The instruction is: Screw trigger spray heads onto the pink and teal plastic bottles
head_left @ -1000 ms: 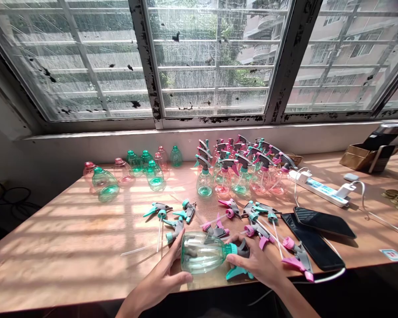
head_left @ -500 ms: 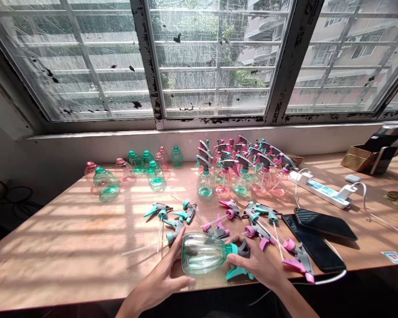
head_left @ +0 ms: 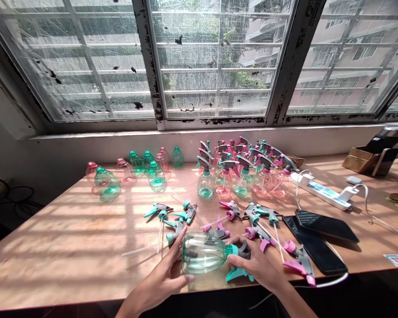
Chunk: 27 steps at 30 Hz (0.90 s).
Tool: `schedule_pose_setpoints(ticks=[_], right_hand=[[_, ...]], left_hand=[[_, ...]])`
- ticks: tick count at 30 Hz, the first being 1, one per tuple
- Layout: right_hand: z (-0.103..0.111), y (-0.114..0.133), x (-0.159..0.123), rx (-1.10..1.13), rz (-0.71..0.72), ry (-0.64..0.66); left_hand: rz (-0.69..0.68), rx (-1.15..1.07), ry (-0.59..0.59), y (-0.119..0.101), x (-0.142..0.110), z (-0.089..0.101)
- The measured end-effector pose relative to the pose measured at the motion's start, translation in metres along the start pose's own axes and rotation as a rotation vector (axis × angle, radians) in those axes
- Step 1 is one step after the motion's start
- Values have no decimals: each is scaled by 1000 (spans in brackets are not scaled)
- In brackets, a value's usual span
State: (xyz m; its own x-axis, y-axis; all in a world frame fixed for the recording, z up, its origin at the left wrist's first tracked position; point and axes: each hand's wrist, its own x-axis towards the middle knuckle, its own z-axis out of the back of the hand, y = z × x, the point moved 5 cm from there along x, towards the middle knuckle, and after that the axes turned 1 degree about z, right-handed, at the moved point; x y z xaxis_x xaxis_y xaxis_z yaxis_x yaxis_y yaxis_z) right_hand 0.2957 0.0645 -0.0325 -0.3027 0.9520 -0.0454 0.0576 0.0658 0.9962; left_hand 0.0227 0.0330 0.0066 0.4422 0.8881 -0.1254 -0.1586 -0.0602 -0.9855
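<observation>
A clear green spray bottle lies on its side in the air near the table's front edge, its base to the left. My left hand is closed around the base end, thumb below and fingers behind. At the neck, my right hand grips the grey and teal spray head, its thumb on the teal collar; part of the head is hidden by the fingers. Just behind lie loose teal spray heads and pink spray heads, some with thin clear tubes.
Green and pink bottles without heads stand at the back left. Several rows of bottles with heads stand at the back centre. On the right are two phones, a white power strip with cables and a brown box.
The view has shifted very slightly. Both hands keep nearly the same hold on the spray bottle, and nothing on the table has moved.
</observation>
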Motion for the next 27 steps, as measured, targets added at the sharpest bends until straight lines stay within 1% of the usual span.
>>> schedule_pose_setpoints(ticks=[6,11,14,21,24,27], right_hand=[[0,-1,0,-5,2,3],[0,1,-1,3,1,-3],[-1,1,0,10,7,-2],[-1,2,-1,14,10,12],[-1,3,-2,13,5,18],[-1,2,-1,10,10,19]], left_hand=[[42,41,-26,6,0,8],[25,-12,-2,2,2,3],[18,-19,-9,1,2,1],[78,52,-32,4,-2,6],[72,62,-22,0,-3,5],[36,67,-18,-4,-2,2]])
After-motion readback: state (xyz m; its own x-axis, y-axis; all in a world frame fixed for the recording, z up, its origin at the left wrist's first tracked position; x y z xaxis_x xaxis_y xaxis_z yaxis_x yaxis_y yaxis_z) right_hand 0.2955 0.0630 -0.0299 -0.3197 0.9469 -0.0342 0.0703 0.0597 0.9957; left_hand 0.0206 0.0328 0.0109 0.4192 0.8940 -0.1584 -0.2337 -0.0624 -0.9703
